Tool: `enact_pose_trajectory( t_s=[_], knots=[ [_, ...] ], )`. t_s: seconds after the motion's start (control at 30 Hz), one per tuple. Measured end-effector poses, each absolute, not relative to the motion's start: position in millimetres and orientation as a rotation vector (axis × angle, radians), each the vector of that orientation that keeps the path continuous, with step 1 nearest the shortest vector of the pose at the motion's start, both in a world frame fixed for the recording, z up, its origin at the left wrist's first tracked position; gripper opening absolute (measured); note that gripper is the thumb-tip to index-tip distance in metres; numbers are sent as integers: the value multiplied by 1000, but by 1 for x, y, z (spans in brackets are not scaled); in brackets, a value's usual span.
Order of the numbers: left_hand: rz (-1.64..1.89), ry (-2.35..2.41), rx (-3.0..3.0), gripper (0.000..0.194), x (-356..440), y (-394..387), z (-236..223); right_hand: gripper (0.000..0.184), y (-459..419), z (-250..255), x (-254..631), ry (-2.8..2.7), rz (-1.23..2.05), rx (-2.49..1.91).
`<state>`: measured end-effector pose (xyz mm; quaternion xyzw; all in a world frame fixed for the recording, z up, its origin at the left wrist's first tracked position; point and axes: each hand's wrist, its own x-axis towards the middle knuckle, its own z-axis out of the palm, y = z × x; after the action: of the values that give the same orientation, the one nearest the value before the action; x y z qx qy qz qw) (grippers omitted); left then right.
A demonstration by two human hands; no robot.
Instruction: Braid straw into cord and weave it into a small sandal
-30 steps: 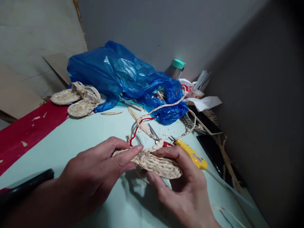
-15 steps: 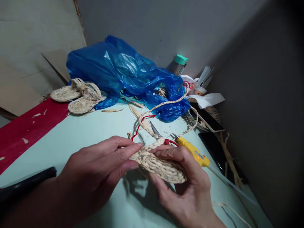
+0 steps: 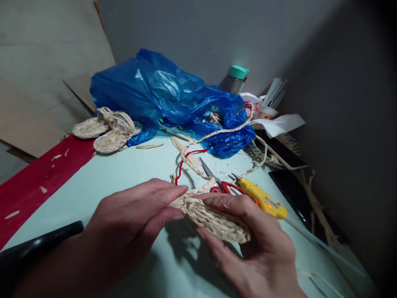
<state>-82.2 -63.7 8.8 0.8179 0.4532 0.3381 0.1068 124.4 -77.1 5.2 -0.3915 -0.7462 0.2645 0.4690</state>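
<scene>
A coiled oval of braided straw (image 3: 217,221), like a small woven sole, is held between my two hands above the table. My left hand (image 3: 139,213) pinches its left end between thumb and fingers. Around the right part, my right hand (image 3: 248,231) wraps with the thumb below and fingers above. From the left end a straw braid (image 3: 228,130) loops away over the table toward the blue bag. Just beyond my fingers lie red-handled scissors (image 3: 229,187) and a yellow glue gun (image 3: 263,198) with a clear glue stick at its rear.
A blue plastic bag (image 3: 149,95) fills the back of the table. Small woven straw slippers (image 3: 111,130) lie at its left, by a red strip (image 3: 52,174). A green-lidded bottle (image 3: 235,78) and a black phone-like slab (image 3: 294,203) are to the right. Red cord (image 3: 180,167) trails near the braid.
Both hands stay closed on the straw oval, which has shifted slightly right and down in view. The background has shifted mostly rightward as well, and more of the scissors' red handles shows.
</scene>
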Motion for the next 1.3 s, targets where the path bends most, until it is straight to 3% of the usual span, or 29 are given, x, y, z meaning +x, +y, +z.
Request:
enact_pose_trajectory(
  t_s=[0.17, 0.63, 0.83, 0.97, 1.13, 1.3],
  knots=[
    [1147, 1309, 2329, 16, -79, -58, 10, 30, -76, 5, 123, -1791, 740, -1015],
    [1128, 1270, 2282, 10, -79, -60, 10, 16, -67, 11, 128, -1835, 864, -1240],
    [1154, 1175, 2307, 10, -76, -60, 14, 53, -64, 14, 137, -1977, 920, -1275],
    [1189, 1210, 2281, 13, -74, -61, 14, 28, -64, 15, 135, -1944, 987, -1147],
    [1221, 1282, 2165, 25, -75, -65, 4, 21, -63, 20, 129, -1853, 1068, -1132],
    [1195, 1307, 2065, 16, -74, -70, 0, 16, -62, 19, 127, -1793, 1098, -1112]
  ],
)
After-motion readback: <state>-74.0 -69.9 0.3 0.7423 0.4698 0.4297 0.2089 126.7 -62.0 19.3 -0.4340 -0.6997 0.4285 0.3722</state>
